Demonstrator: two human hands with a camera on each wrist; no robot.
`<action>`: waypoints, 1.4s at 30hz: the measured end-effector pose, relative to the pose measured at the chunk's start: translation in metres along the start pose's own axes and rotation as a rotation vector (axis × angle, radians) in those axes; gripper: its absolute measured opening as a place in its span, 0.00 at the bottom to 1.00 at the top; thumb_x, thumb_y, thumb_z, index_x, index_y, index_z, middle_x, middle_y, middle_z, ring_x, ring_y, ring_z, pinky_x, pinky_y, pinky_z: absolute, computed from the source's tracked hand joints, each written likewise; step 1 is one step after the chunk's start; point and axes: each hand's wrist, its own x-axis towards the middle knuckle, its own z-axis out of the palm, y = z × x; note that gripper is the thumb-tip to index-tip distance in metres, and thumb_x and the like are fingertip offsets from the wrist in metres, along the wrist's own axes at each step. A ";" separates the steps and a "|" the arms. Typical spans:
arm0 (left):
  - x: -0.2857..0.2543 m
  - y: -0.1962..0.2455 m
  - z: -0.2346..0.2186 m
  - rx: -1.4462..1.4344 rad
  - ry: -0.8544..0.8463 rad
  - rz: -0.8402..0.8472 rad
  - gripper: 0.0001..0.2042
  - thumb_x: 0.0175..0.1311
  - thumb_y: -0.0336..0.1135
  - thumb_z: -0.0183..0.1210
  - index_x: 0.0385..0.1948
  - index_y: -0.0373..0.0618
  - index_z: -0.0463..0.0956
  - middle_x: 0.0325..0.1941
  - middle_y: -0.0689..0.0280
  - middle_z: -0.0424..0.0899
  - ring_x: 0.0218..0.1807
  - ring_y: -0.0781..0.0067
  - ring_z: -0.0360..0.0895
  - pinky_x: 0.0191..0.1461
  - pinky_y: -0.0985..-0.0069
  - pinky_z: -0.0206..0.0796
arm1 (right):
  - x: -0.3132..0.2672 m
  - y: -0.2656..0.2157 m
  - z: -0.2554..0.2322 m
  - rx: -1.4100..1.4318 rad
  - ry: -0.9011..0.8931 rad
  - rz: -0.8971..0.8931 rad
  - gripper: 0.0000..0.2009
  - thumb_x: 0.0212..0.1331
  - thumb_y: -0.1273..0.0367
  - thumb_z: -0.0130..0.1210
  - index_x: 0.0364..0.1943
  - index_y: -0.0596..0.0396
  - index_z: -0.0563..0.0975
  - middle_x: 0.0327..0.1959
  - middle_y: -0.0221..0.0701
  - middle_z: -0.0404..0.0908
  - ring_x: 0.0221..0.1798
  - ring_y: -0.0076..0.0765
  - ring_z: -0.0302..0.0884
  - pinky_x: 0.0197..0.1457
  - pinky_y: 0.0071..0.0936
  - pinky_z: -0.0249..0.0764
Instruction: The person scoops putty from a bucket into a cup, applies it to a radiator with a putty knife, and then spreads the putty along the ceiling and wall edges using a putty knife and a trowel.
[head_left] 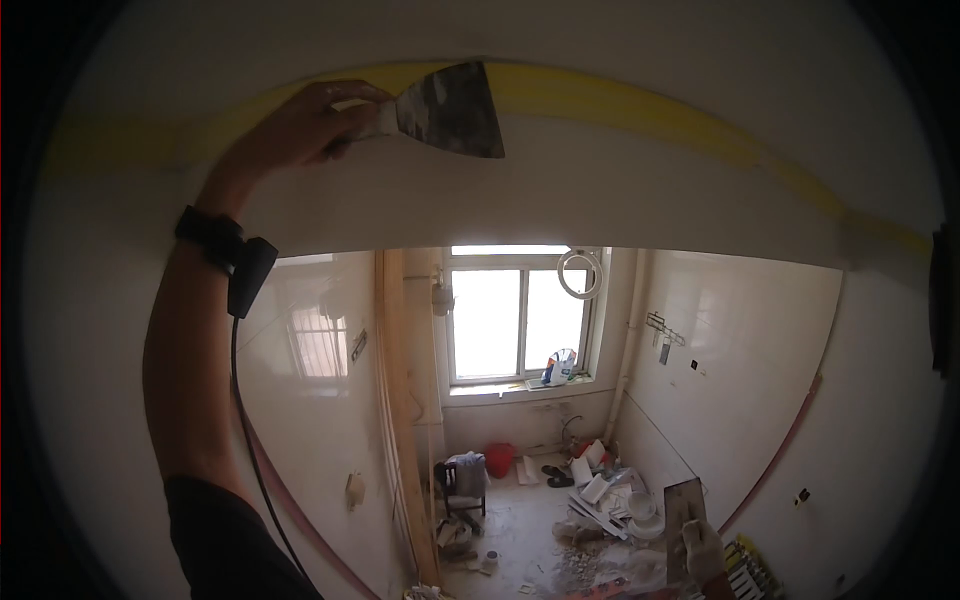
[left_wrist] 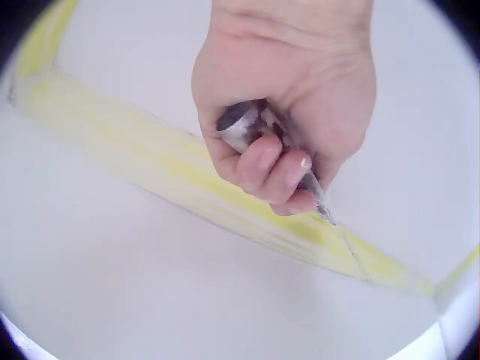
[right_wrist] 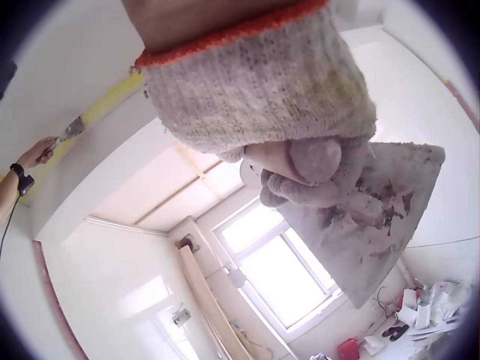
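Observation:
My bare left hand [head_left: 310, 125] is raised to the upper wall and grips a putty knife [head_left: 455, 110] by its handle. The wide, smeared blade lies over a yellow strip [head_left: 620, 105] that runs along the top of the wall. From below, the left wrist view shows curled fingers [left_wrist: 274, 169] around the knife's handle [left_wrist: 240, 124]. Low at the right, my right hand [head_left: 703, 550], in a knitted glove with an orange cuff, holds a plastering trowel [head_left: 685, 500]. Grey-white residue coats the trowel's flat plate [right_wrist: 360, 225] in the right wrist view.
Beyond the wall's lower edge lies a room with a bright window [head_left: 490, 320]. Rubble and white pieces [head_left: 610, 500] litter its floor, near a red bucket [head_left: 499, 460] and a chair [head_left: 465, 480]. A wooden post [head_left: 395, 400] stands left of the window. A cable [head_left: 245, 420] hangs along my left arm.

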 end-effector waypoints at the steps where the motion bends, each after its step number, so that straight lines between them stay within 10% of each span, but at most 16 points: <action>1: 0.005 -0.004 0.006 0.004 0.023 -0.004 0.20 0.75 0.49 0.57 0.63 0.52 0.76 0.24 0.72 0.75 0.20 0.87 0.68 0.25 0.84 0.63 | -0.001 0.003 0.000 0.002 0.007 0.002 0.16 0.74 0.56 0.49 0.35 0.54 0.76 0.20 0.25 0.75 0.18 0.21 0.71 0.20 0.23 0.66; 7: 0.014 0.004 0.023 0.056 0.078 -0.063 0.16 0.76 0.44 0.56 0.60 0.54 0.78 0.47 0.75 0.81 0.23 0.85 0.70 0.29 0.81 0.73 | 0.002 0.037 -0.013 0.017 0.006 0.120 0.15 0.74 0.56 0.50 0.44 0.54 0.76 0.28 0.25 0.78 0.24 0.19 0.73 0.25 0.23 0.69; 9: 0.023 0.004 0.024 0.057 0.067 -0.117 0.15 0.75 0.42 0.56 0.60 0.54 0.78 0.54 0.77 0.81 0.25 0.84 0.72 0.30 0.80 0.75 | 0.020 0.077 -0.018 -0.245 0.118 -0.199 0.19 0.74 0.54 0.52 0.50 0.57 0.80 0.30 0.35 0.81 0.30 0.32 0.78 0.31 0.33 0.72; 11: 0.037 -0.012 0.014 0.939 0.287 0.945 0.29 0.55 0.30 0.72 0.62 0.57 0.77 0.50 0.70 0.83 0.46 0.68 0.81 0.50 0.77 0.81 | 0.035 0.091 -0.023 -0.187 0.116 -0.171 0.19 0.74 0.53 0.52 0.49 0.57 0.80 0.28 0.32 0.80 0.29 0.29 0.76 0.30 0.30 0.71; 12: 0.039 -0.016 0.011 0.945 0.283 0.951 0.29 0.55 0.30 0.72 0.62 0.57 0.77 0.50 0.70 0.83 0.46 0.68 0.81 0.50 0.77 0.81 | 0.039 0.098 -0.024 -0.132 0.118 -0.137 0.20 0.74 0.53 0.52 0.47 0.57 0.81 0.26 0.29 0.80 0.28 0.25 0.75 0.29 0.28 0.71; 15: 0.037 -0.002 0.008 1.018 0.211 0.725 0.38 0.42 0.21 0.74 0.62 0.58 0.76 0.64 0.73 0.77 0.60 0.60 0.76 0.62 0.72 0.78 | 0.079 0.140 -0.039 -0.211 0.096 -0.026 0.19 0.74 0.52 0.53 0.46 0.54 0.81 0.24 0.27 0.79 0.25 0.24 0.74 0.29 0.26 0.71; 19: 0.041 0.054 0.026 0.475 0.044 0.121 0.37 0.45 0.21 0.73 0.63 0.59 0.75 0.65 0.72 0.76 0.61 0.61 0.76 0.60 0.71 0.79 | 0.071 0.043 -0.047 -0.119 0.006 0.260 0.19 0.72 0.56 0.51 0.51 0.57 0.79 0.44 0.38 0.86 0.46 0.35 0.84 0.51 0.35 0.77; 21: 0.050 0.079 0.037 0.313 -0.026 -0.061 0.37 0.45 0.21 0.73 0.63 0.60 0.75 0.66 0.70 0.75 0.61 0.61 0.75 0.59 0.71 0.79 | 0.089 0.092 -0.051 -0.198 -0.004 -0.038 0.19 0.74 0.52 0.53 0.47 0.53 0.82 0.22 0.25 0.78 0.24 0.23 0.73 0.28 0.26 0.70; 24: 0.081 0.092 0.061 0.024 -0.037 -0.113 0.21 0.72 0.52 0.59 0.60 0.53 0.79 0.43 0.70 0.77 0.27 0.88 0.72 0.25 0.86 0.65 | 0.113 0.143 -0.055 -0.153 0.098 -0.193 0.19 0.74 0.52 0.52 0.49 0.52 0.82 0.22 0.25 0.78 0.25 0.22 0.74 0.27 0.26 0.70; 26: 0.114 0.077 0.078 0.658 0.425 1.163 0.22 0.70 0.52 0.61 0.60 0.51 0.78 0.28 0.74 0.75 0.22 0.88 0.70 0.21 0.85 0.58 | 0.127 0.164 -0.066 -0.276 0.227 -0.463 0.18 0.74 0.53 0.52 0.50 0.52 0.82 0.22 0.26 0.78 0.24 0.22 0.73 0.27 0.27 0.70; 27: 0.119 0.078 0.086 0.657 0.420 1.165 0.22 0.70 0.52 0.61 0.60 0.51 0.78 0.28 0.74 0.75 0.22 0.88 0.70 0.21 0.85 0.58 | 0.133 0.172 -0.071 -0.401 0.354 -0.736 0.18 0.74 0.53 0.52 0.51 0.51 0.82 0.23 0.26 0.77 0.23 0.22 0.72 0.27 0.27 0.70; 32: 0.121 0.202 0.135 0.038 -0.011 -0.057 0.27 0.67 0.52 0.63 0.63 0.46 0.74 0.26 0.72 0.75 0.20 0.87 0.69 0.19 0.85 0.55 | 0.147 0.197 -0.109 -0.314 0.321 -0.590 0.18 0.74 0.53 0.52 0.50 0.51 0.82 0.23 0.26 0.77 0.23 0.22 0.72 0.27 0.27 0.70; 36: 0.143 0.236 0.159 0.104 -0.072 -0.093 0.26 0.68 0.51 0.63 0.63 0.49 0.74 0.26 0.71 0.75 0.18 0.89 0.67 0.18 0.86 0.52 | 0.145 0.209 -0.137 -0.228 0.293 -0.449 0.18 0.74 0.53 0.52 0.50 0.52 0.82 0.23 0.26 0.77 0.23 0.22 0.71 0.27 0.27 0.69; 39: 0.178 0.228 0.191 -0.070 0.031 0.077 0.23 0.68 0.50 0.62 0.59 0.47 0.78 0.46 0.67 0.81 0.28 0.85 0.78 0.28 0.82 0.69 | 0.146 0.214 -0.154 -0.162 0.266 -0.360 0.18 0.74 0.53 0.52 0.50 0.52 0.82 0.23 0.26 0.77 0.23 0.22 0.71 0.27 0.27 0.69; 41: 0.229 0.211 0.216 0.682 0.388 1.257 0.21 0.65 0.44 0.64 0.58 0.49 0.79 0.50 0.64 0.81 0.37 0.76 0.81 0.36 0.77 0.75 | 0.140 0.219 -0.167 -0.121 0.249 -0.291 0.18 0.74 0.54 0.52 0.49 0.52 0.82 0.23 0.26 0.77 0.23 0.22 0.71 0.27 0.27 0.69; 42: 0.235 0.220 0.229 0.673 0.386 1.259 0.21 0.65 0.44 0.64 0.58 0.49 0.79 0.50 0.64 0.81 0.37 0.76 0.81 0.36 0.77 0.75 | 0.134 0.220 -0.174 -0.103 0.244 -0.255 0.17 0.74 0.54 0.52 0.49 0.52 0.82 0.23 0.26 0.77 0.23 0.22 0.71 0.27 0.27 0.69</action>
